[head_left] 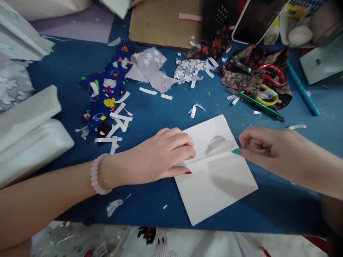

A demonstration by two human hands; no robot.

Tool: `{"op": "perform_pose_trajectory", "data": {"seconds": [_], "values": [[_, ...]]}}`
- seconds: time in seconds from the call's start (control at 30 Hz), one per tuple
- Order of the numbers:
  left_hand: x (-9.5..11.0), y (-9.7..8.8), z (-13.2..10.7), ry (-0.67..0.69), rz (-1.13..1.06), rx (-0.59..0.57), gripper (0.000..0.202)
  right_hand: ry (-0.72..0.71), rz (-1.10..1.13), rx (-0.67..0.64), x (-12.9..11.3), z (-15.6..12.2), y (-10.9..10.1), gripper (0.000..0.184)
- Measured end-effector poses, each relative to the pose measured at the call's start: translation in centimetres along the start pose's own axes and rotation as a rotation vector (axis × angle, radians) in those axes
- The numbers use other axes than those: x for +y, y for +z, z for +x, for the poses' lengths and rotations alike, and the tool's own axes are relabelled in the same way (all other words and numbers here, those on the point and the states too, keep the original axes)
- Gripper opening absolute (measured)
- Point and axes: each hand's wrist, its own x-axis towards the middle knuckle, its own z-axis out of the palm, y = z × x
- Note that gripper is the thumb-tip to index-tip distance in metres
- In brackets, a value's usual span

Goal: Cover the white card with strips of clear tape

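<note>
A white folded card (227, 182) lies opened at a slant near the table's front edge, with a crease or narrow strip of layered paper across its middle. My left hand (171, 153), wearing a pale pink bead bracelet (95, 175), rests on the card's left side. Its fingers are curled along the crease, and the red-nailed thumb lies just below it. At the right end of the crease, my right hand (265, 146) has thumb and forefinger brought together at the card's edge. The thumb has a green nail; the other fingers are curled in. Shadows fall across the card.
Paper strips (120, 119) and fabric scraps, among them a blue printed piece (109, 82), lie beyond my hands. Red-handled scissors (273, 75), a green cutter (259, 105), a blue pen (302, 87), a phone (259, 19) and cardboard (163, 25) are further back. White packages (34, 150) stand left.
</note>
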Motion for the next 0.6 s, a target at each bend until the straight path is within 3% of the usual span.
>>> {"op": "perform_pose_trajectory", "data": {"seconds": [0.2, 0.6], "values": [[0.1, -0.2, -0.1, 0.008, 0.003, -0.007, 0.009, 0.014, -0.025, -0.014, 0.0, 0.8, -0.4, 0.031], [0.0, 0.0, -0.1, 0.003, 0.013, -0.005, 0.014, -0.021, -0.032, 0.005, 0.2, 2.2, -0.3, 0.028]]}}
